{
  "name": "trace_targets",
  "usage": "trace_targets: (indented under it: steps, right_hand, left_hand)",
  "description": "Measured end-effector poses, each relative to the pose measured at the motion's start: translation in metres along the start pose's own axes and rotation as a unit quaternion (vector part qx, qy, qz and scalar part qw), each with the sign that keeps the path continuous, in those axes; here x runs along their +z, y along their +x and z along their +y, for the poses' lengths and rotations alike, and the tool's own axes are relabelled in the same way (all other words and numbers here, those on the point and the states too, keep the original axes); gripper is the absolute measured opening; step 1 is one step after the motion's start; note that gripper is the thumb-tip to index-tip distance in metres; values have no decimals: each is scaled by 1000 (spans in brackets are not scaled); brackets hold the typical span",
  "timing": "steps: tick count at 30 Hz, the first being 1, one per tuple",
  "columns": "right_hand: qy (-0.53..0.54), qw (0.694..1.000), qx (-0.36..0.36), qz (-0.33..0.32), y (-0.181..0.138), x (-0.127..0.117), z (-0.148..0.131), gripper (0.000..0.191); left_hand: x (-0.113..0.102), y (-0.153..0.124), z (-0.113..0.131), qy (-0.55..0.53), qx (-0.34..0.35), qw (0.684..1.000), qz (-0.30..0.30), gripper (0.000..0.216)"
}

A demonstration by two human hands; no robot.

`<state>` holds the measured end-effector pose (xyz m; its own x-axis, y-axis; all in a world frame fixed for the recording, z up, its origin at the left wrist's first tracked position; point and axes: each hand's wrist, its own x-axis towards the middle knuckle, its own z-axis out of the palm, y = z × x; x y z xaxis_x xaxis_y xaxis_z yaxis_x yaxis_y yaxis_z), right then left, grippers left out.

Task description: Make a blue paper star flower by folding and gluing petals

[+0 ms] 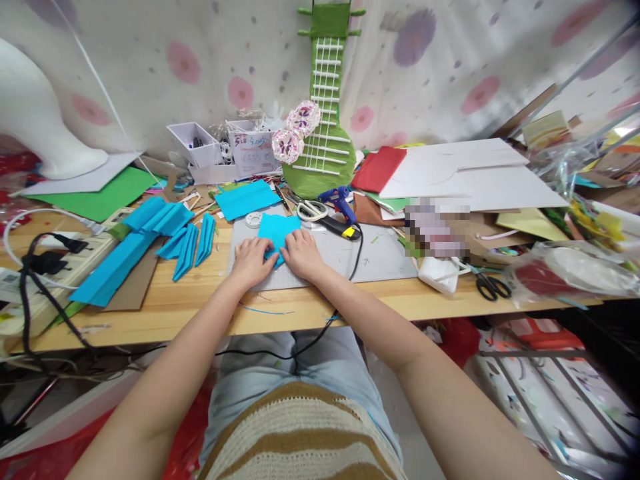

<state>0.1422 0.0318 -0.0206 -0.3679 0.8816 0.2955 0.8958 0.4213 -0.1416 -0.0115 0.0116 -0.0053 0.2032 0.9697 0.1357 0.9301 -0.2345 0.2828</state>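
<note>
A blue paper sheet (277, 230) lies on the grey cutting mat (380, 257) in front of me. My left hand (251, 261) presses on its near left edge, fingers curled down on the paper. Beside it, my right hand (302, 254) pinches the near right edge; the two hands almost touch. The paper's near part is hidden under my fingers. Several pleated blue paper strips (193, 241) lie on the wooden table (200, 307) to the left.
A blue glue gun (341, 203), white-handled scissors (311, 211) and a tape roll (254, 220) sit behind the mat. A green cardboard guitar (325, 140) leans on the wall. Black scissors (493, 287) lie right, a power strip (60, 257) left, with paper piles at the back.
</note>
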Motion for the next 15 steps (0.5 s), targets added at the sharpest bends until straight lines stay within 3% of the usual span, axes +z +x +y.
trace_targets:
  steps: [15]
  right_hand:
    - [3, 1000, 7, -12, 1, -1, -1, 25]
  left_hand:
    - [-1, 0, -4, -5, 16, 1000, -17, 35]
